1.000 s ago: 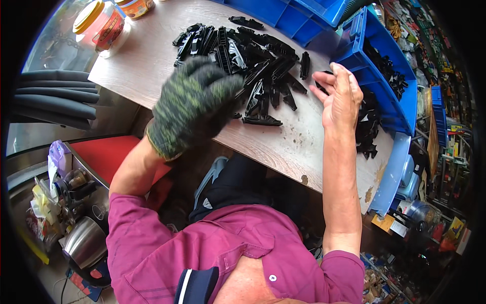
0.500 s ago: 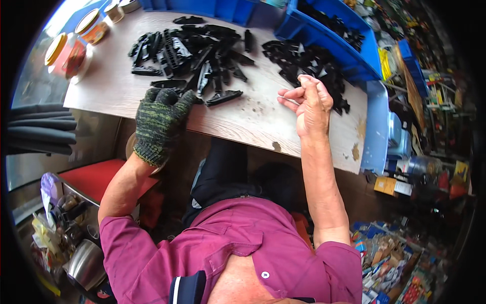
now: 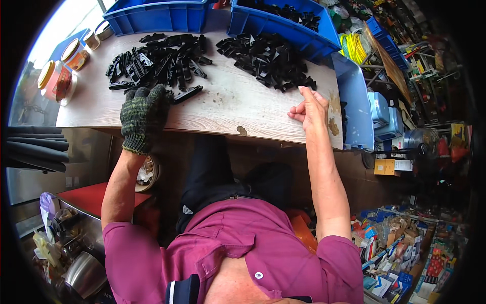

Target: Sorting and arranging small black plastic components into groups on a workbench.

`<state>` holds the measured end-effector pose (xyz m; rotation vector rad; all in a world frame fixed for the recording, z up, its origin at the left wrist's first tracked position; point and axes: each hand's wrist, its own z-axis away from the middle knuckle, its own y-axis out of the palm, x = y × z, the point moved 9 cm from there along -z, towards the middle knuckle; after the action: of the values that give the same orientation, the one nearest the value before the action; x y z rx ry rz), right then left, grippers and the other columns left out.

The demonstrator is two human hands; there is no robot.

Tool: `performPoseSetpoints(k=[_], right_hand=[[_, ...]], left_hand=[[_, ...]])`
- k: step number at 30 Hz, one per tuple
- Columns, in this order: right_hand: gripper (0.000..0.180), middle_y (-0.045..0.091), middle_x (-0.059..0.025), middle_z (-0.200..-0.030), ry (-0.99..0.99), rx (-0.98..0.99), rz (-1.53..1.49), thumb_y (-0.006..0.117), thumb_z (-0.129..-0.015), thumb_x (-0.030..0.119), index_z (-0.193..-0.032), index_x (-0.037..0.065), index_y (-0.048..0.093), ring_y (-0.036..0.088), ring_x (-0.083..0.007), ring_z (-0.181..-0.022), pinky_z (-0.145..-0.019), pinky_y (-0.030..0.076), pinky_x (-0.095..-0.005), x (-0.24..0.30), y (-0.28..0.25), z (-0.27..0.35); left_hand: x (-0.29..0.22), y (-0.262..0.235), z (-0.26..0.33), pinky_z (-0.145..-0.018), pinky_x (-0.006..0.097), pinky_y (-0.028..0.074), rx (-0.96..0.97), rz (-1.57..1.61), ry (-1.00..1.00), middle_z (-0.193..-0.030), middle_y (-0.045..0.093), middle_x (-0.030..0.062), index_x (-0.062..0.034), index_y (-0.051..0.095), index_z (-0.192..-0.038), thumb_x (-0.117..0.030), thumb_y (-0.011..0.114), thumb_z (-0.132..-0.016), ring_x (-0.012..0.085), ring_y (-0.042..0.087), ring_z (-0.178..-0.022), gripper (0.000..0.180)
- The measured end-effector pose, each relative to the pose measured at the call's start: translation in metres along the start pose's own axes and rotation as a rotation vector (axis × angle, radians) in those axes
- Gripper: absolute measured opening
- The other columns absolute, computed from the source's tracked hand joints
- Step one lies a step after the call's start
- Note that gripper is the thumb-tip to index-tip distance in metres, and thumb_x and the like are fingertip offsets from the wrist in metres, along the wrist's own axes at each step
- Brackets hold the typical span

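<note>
My left hand (image 3: pixel 143 114), in a dark green knitted glove, is at the table's near edge beside a pile of long, ribbed black plastic parts (image 3: pixel 167 61). Its fingers are curled over, and a dark piece, apparently one of these parts, shows by the thumb. One long black part (image 3: pixel 188 95) lies just to the right of the glove. Bare, my right hand (image 3: pixel 311 109) reaches the near end of a second pile of small, angular black plastic pieces (image 3: pixel 268 58). Thumb and forefinger come together there, the other fingers loosely bent; whatever is between the tips is too small to tell.
Two blue crates (image 3: pixel 157 19) (image 3: pixel 283 25) stand behind the piles, the right one holding black pieces. Lidded jars (image 3: pixel 56 81) line the left of the pale wooden table (image 3: pixel 217 114). A light blue bin (image 3: pixel 357 101) adjoins its right end. Cluttered goods (image 3: pixel 390 248) fill the lower right.
The view has shifted, so the table and piles appear farther left and higher. My right hand has moved from over the small pieces to their near right end. The gloved hand stays beside its pile.
</note>
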<state>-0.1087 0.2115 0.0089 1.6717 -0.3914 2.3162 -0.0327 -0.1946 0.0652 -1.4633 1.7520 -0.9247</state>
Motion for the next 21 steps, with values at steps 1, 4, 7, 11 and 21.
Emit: performPoseSetpoints(k=[1, 4, 7, 11, 21], right_hand=[[0.035, 0.052, -0.0065, -0.053, 0.024, -0.015, 0.055, 0.077, -0.083, 0.031, -0.096, 0.003, 0.059, 0.060, -0.0208, -0.047, -0.048, 0.058, -0.0375, 0.000, 0.002, 0.000], [0.039, 0.050, -0.0049, -0.053, 0.073, 0.019, 0.213, 0.078, -0.082, 0.035, -0.094, 0.004, 0.059, 0.058, -0.0195, -0.045, -0.044, 0.056, -0.0353, -0.004, 0.014, -0.012], [0.047, 0.053, -0.0065, -0.059, 0.025, -0.035, 0.390, 0.082, -0.078, 0.042, -0.097, 0.003, 0.063, 0.053, -0.0183, -0.041, -0.038, 0.049, -0.0343, 0.000, 0.014, -0.019], [0.051, 0.058, -0.0076, -0.066, -0.017, -0.099, 0.624, 0.082, -0.076, 0.046, -0.096, 0.002, 0.068, 0.052, -0.0183, -0.041, -0.037, 0.046, -0.0329, 0.012, 0.020, -0.018], [0.039, 0.048, -0.0040, -0.055, -0.005, -0.099, 0.532, 0.071, -0.082, 0.040, -0.094, 0.003, 0.066, 0.056, -0.0182, -0.046, -0.041, 0.050, -0.0326, 0.004, 0.019, -0.016]], left_hand=[[0.002, -0.001, 0.003, -0.075, 0.048, 0.050, -0.014, -0.009, -0.026, -0.092, 0.066, 0.0136, -0.0121, 0.068, -0.105, -0.030, 0.069, -0.088, 0.0369, 0.061, -0.088, 0.025], [0.006, 0.007, 0.010, -0.077, 0.047, 0.050, -0.012, -0.064, -0.091, -0.088, 0.066, 0.0115, -0.0119, 0.067, -0.098, -0.031, 0.071, -0.086, 0.0351, 0.061, -0.086, 0.024], [0.005, -0.001, 0.013, -0.074, 0.046, 0.049, -0.108, 0.016, -0.129, -0.085, 0.066, 0.0073, -0.0133, 0.066, -0.090, -0.030, 0.073, -0.083, 0.0327, 0.061, -0.084, 0.020], [0.011, 0.006, 0.010, -0.078, 0.047, 0.048, -0.021, 0.029, -0.221, -0.085, 0.067, 0.0092, -0.0117, 0.067, -0.088, -0.034, 0.074, -0.082, 0.0342, 0.062, -0.086, 0.024], [0.038, -0.001, 0.030, -0.081, 0.049, 0.048, -0.143, 0.102, -0.312, -0.097, 0.067, 0.0110, -0.0110, 0.066, -0.097, -0.025, 0.065, -0.087, 0.0340, 0.062, -0.092, 0.017]])
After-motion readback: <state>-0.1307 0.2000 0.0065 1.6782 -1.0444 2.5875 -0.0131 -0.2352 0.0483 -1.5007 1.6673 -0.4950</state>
